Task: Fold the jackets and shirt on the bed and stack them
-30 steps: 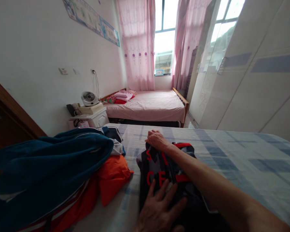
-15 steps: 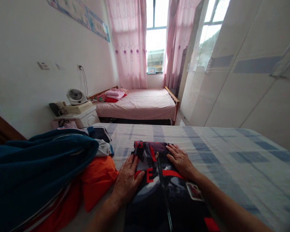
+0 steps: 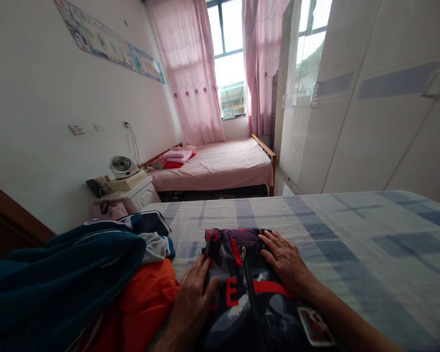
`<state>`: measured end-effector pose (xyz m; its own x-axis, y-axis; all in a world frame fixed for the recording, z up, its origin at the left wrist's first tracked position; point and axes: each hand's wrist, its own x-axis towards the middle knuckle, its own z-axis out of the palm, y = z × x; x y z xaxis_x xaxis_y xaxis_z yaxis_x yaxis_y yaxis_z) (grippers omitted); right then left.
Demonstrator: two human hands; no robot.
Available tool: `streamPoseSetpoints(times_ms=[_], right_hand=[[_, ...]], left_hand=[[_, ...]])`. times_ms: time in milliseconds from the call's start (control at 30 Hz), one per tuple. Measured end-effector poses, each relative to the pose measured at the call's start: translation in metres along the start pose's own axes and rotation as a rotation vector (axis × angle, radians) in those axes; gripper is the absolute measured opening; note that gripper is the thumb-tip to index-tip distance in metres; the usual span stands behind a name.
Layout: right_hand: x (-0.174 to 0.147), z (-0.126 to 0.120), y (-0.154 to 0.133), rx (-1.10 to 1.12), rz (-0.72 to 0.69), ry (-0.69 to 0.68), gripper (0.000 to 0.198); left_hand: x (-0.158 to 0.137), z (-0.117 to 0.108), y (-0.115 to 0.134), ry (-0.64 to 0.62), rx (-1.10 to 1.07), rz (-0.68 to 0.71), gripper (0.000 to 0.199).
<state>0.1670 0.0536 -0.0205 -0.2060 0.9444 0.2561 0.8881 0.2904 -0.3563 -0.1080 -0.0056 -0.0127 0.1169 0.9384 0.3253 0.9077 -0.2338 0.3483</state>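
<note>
A folded zip-up jacket [image 3: 238, 274], dark camouflage with red letters and stripes, lies on the bed in front of me. Its metal zipper pull [image 3: 243, 253] sits near the far folded edge. My left hand [image 3: 196, 291] rests flat along the jacket's left side, thumb spread over the cloth near a red letter. On the far right part lies my right hand [image 3: 284, 259], fingers stretched over the fabric. Neither hand grasps anything. The jacket's near end runs out of the picture.
To the left is a heap of clothes with a teal garment [image 3: 91, 259] and an orange one [image 3: 150, 293]. A blue-and-white checked sheet [image 3: 344, 234] covers the bed. Beyond stand a pink bed [image 3: 223, 166], a small fan [image 3: 122, 166] on a cabinet, and white wardrobes [image 3: 352, 122] at right.
My view has tilted, so the room and jacket appear lower. Both hands stay flat on the jacket in nearly the same places.
</note>
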Motion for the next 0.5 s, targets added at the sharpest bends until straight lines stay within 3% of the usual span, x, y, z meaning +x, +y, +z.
streamPoseSetpoints(times_ms=[167, 233, 333, 500], right_hand=[[0.000, 0.001, 0.001, -0.009, 0.004, -0.007, 0.046], [0.000, 0.001, 0.001, -0.010, 0.007, -0.002, 0.046], [0.000, 0.000, 0.000, 0.002, 0.002, -0.004, 0.046], [0.000, -0.002, -0.002, 0.004, 0.017, -0.013, 0.046]], left_hand=[[0.061, -0.046, 0.027, 0.199, 0.027, 0.011, 0.038], [0.091, -0.051, 0.035, 0.145, -0.081, -0.099, 0.035], [0.125, -0.042, 0.035, 0.005, -0.356, -0.374, 0.020], [0.137, -0.024, 0.010, -0.145, -0.708, -0.623, 0.016]])
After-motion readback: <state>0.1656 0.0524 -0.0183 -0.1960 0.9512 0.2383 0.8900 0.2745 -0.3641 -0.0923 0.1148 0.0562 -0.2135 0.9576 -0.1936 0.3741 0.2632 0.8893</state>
